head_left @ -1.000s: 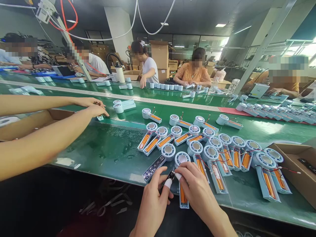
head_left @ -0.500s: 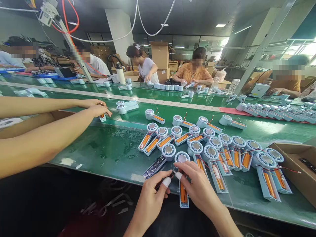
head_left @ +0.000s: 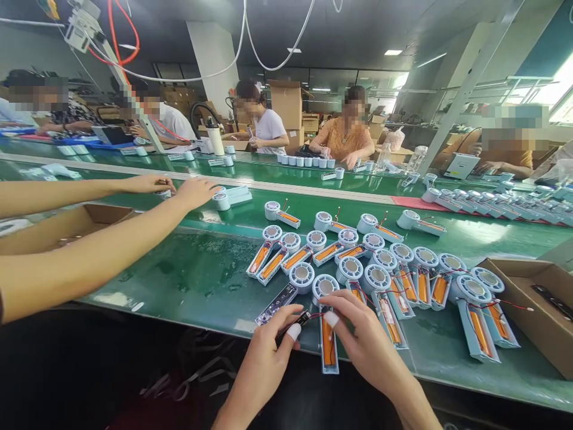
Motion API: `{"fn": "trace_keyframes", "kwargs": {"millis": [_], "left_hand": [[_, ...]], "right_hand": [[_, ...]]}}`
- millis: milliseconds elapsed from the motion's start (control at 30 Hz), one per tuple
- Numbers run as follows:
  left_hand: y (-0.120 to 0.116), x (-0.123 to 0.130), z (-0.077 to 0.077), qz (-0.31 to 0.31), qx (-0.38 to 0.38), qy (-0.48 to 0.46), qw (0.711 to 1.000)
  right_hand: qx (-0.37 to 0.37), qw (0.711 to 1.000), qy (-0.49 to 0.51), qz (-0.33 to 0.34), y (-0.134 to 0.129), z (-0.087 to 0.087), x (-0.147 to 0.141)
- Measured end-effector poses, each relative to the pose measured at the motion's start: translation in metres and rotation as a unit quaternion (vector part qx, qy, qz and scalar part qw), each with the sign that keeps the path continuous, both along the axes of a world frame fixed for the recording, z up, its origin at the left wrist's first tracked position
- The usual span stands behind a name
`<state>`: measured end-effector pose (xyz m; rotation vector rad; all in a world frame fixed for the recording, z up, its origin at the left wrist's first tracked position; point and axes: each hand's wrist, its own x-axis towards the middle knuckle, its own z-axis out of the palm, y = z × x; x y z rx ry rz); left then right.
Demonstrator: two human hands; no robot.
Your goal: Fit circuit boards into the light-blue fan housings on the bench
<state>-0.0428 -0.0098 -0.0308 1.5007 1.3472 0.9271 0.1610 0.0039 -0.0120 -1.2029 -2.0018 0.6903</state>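
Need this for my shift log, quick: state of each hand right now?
Left hand: closed, holding a black circuit board.
Right hand: curled beside red wires; whether it grips them cannot be told.

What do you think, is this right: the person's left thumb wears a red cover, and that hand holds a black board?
Not quite: in the head view the thumb cover is white, not red. The left hand does hold the black board.

Daylight glows through a pale glass window beyond the far right corner of the glossy green counter; glare whitens its right side, deep shadow darkens below its near edge.
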Motion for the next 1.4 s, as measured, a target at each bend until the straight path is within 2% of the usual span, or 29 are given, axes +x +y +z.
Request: {"fn": "trace_keyframes", "kwargs": {"millis": [200,300,400,467,600,667,733,833,933,1033,1133,1233,1333,1400], "left_hand": [[-0.005,0.002,-0.001,0.001,0.041,0.105,0.994],[-0.003,0.005,-0.003,-0.014,0.095,0.155,0.983],[-0.001,0.008,-0.001,-0.047,0.111,0.211,0.97],[-0.003,0.01,0.001,-0.065,0.1,0.262,0.958],[-0.01,0.014,0.006,-0.071,0.098,0.354,0.928],[-0.013,0.016,0.005,-0.07,0.1,0.36,0.925],[-0.014,0.017,0.003,-0.065,0.106,0.324,0.938],[-0.012,0.018,0.0,-0.013,0.12,0.226,0.967],[-0.011,0.018,0.0,0.049,0.1,0.154,0.982],[-0.011,0.018,0.003,0.058,0.088,0.112,0.988],[-0.012,0.019,0.005,0.061,0.101,0.088,0.989],[-0.014,0.023,-0.001,0.081,0.172,0.106,0.976],[-0.017,0.027,-0.01,0.102,0.278,0.147,0.944],[-0.019,0.029,-0.012,0.103,0.321,0.168,0.926]], "right_hand": [[-0.03,0.991,-0.114,0.059,-0.016,0.014,0.019],[-0.03,0.99,-0.12,0.073,-0.015,0.013,0.016],[-0.048,0.996,-0.032,0.065,-0.007,0.005,0.012],[-0.087,0.994,0.056,0.032,-0.002,-0.003,0.008],[-0.194,0.956,0.217,-0.047,0.002,-0.015,-0.004],[-0.205,0.94,0.265,-0.066,0.002,-0.017,-0.009],[-0.184,0.942,0.269,-0.083,0.001,-0.016,-0.013],[-0.127,0.966,0.203,-0.096,-0.001,-0.012,-0.015],[-0.06,0.988,0.12,-0.082,-0.002,-0.008,-0.018],[0.01,0.997,0.043,-0.066,-0.002,-0.007,-0.021],[0.047,0.997,-0.028,-0.061,-0.003,-0.006,-0.022],[0.063,0.99,-0.098,-0.073,-0.005,-0.005,-0.024],[0.1,0.974,-0.184,-0.093,-0.008,-0.002,-0.028],[0.132,0.959,-0.229,-0.101,-0.01,-0.001,-0.032]]}}
